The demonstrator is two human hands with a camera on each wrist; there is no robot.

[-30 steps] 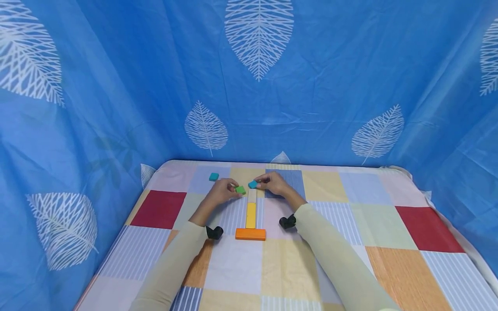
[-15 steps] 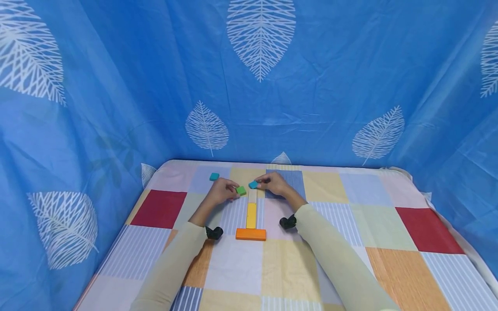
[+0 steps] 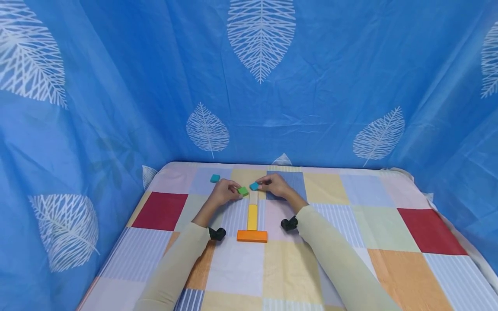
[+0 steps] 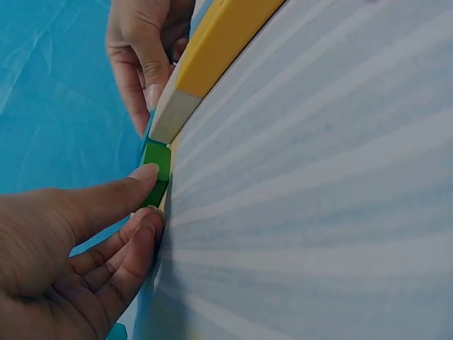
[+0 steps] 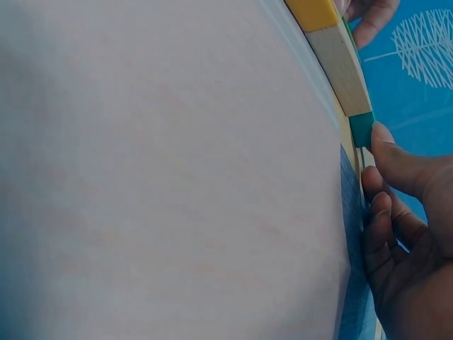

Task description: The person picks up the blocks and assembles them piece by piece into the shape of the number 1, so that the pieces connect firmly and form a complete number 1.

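Between thumb and fingers my left hand [image 3: 223, 192] pinches a small green block [image 4: 158, 160] just left of the far end of a row. My right hand [image 3: 275, 185] holds a small blue block [image 3: 254, 186] by its edge, right at the end of a plain wood block [image 5: 340, 67]. That wood block adjoins a yellow block [image 3: 252, 217], which runs toward me. Across the row's near end lies an orange block [image 3: 252, 236], forming a T shape. In the left wrist view the green block's upper end sits close beside the wood block's end.
Beyond my left hand lies a loose teal block [image 3: 215, 178]. A patchwork cloth [image 3: 292, 263] covers the table, and a blue curtain [image 3: 311, 86] with white leaf prints hangs along its back and left side. Black wrist mounts [image 3: 218, 233] jut inward near both cuffs.
The left hand has brought the green block slightly right, nearer the row's far end, with its fingers shifting on it. My right hand keeps the blue block nearly still.
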